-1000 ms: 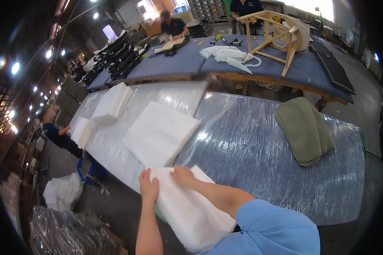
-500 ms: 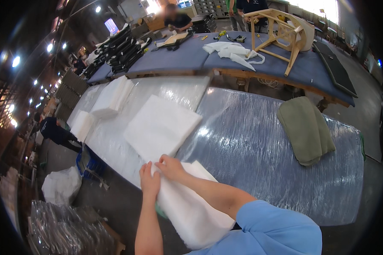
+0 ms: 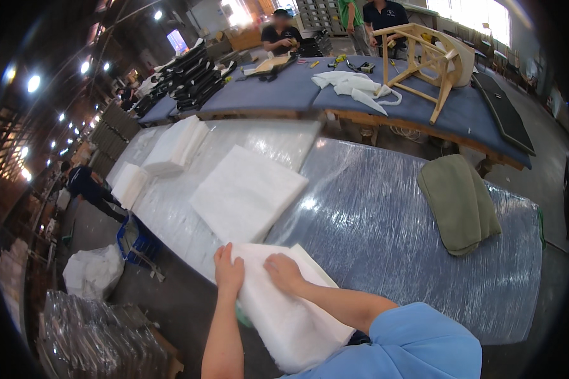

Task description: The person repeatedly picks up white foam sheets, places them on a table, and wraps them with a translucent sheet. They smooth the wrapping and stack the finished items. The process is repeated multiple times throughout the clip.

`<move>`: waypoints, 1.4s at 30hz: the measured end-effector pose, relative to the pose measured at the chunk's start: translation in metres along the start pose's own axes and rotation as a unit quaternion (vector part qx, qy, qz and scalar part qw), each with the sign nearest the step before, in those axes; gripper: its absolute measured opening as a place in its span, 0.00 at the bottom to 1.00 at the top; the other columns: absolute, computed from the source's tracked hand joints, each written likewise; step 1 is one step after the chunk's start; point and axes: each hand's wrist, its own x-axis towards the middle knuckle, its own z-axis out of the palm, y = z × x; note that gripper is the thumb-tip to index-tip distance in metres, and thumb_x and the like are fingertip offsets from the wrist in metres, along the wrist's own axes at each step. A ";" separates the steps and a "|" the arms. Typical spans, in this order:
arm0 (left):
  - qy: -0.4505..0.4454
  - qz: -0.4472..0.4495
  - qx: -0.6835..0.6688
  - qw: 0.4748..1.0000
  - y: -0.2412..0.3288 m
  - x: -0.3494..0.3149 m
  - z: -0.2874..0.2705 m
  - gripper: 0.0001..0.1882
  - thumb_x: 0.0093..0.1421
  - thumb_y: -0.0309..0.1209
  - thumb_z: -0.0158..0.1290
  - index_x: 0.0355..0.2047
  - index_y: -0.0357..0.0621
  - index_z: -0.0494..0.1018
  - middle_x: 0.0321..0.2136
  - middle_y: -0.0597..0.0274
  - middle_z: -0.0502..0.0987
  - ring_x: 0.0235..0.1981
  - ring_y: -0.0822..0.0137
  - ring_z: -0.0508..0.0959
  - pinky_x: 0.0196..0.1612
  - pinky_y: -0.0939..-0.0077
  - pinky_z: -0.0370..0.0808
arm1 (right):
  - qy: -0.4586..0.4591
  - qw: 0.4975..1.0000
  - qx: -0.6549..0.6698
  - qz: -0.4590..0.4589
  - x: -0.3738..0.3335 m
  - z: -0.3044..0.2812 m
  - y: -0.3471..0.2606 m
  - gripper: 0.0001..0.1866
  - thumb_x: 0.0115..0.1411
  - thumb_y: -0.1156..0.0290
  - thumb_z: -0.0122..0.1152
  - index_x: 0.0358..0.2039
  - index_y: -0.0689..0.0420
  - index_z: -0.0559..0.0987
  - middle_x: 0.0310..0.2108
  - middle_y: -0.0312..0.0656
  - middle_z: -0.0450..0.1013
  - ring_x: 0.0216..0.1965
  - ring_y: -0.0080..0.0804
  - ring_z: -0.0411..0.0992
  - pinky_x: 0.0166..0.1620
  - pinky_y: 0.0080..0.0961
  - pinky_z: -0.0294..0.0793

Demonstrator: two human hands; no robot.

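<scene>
A thick, soft white sheet of batting (image 3: pixel 297 328) drapes from the wrapped table's near edge toward my body, its far end lying on the table. My left hand (image 3: pixel 229 271) holds that sheet at its left far corner, fingers over the edge and thumb on top. My right hand (image 3: pixel 284 273) lies on the sheet's upper face, its fingers apart and slightly bent, with nothing in them. Beyond my hands a square stack of white batting (image 3: pixel 250 189) rests on the plastic wrap.
The plastic-wrapped table (image 3: pixel 373 252) spreads ahead and right, with folded olive-green fabric (image 3: pixel 458 205) on it. More batting piles (image 3: pixel 174 148) stand far left. Behind is a blue padded bench (image 3: pixel 253 95) with a wooden chair frame (image 3: pixel 446 69). Wrapped panels (image 3: pixel 101 335) stand lower left; people work behind.
My right hand has left the sheet's far edge and moved right, onto its upper face. My left hand stays at the corner. The view has shifted slightly.
</scene>
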 end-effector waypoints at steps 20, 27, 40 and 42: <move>-0.003 -0.019 0.006 1.000 0.003 -0.001 -0.003 0.30 0.64 0.35 0.49 0.67 0.43 0.66 0.69 0.45 0.58 0.67 0.45 0.65 0.67 0.58 0.66 | -0.100 0.994 -0.021 0.028 0.011 -0.003 -0.049 0.15 0.68 0.60 0.52 0.46 0.58 0.74 0.37 0.60 0.79 0.42 0.61 0.77 0.46 0.53 0.74; 0.001 -0.018 0.000 1.000 0.001 -0.004 0.000 0.30 0.63 0.35 0.50 0.67 0.43 0.67 0.69 0.44 0.59 0.67 0.45 0.65 0.67 0.58 0.66 | -0.076 0.997 0.007 -0.020 0.018 -0.022 -0.056 0.12 0.68 0.62 0.52 0.46 0.55 0.74 0.35 0.60 0.79 0.40 0.62 0.77 0.46 0.54 0.73; -0.080 -0.108 -0.813 0.566 -0.041 -0.087 0.008 0.38 0.75 0.39 0.45 0.77 0.52 0.38 0.74 0.53 0.53 0.72 0.52 0.58 0.72 0.50 0.59 | -0.136 0.989 -0.053 0.019 -0.004 -0.013 -0.032 0.14 0.66 0.64 0.50 0.49 0.53 0.75 0.39 0.57 0.80 0.44 0.59 0.78 0.51 0.52 0.74; -0.002 -0.130 -0.745 0.655 -0.020 -0.122 0.023 0.38 0.75 0.40 0.45 0.77 0.52 0.37 0.74 0.53 0.52 0.73 0.53 0.56 0.73 0.51 0.59 | -0.108 0.992 -0.051 0.026 -0.009 -0.020 -0.008 0.15 0.65 0.64 0.48 0.49 0.53 0.75 0.37 0.58 0.80 0.43 0.60 0.78 0.51 0.52 0.74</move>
